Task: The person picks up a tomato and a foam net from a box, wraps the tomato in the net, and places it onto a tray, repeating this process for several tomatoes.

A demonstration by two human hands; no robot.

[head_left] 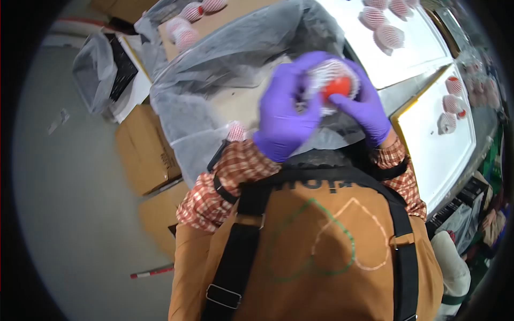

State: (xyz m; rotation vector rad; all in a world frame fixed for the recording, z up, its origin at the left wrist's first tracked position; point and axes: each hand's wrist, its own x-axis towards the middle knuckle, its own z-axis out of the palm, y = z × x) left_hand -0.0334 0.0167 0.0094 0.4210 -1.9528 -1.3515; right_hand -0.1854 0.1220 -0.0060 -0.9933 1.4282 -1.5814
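A round red fruit, whose exact kind I cannot make out, sits partly inside a white foam net sleeve. Both hands wear purple gloves and hold it in front of my body, above a lined crate. My left hand is closed around the left side of the sleeve, its fingertips partly hidden and blurred. On the other side, my right hand grips the fruit, with its thumb pressed on the red skin and its fingers behind the net. Below them, the crate is draped in a grey translucent liner.
Several net-wrapped fruits lie on a white surface at upper right, more on a second white panel, and others on cardboard at upper left. Another net sleeve is by my left wrist. Cardboard boxes stand left.
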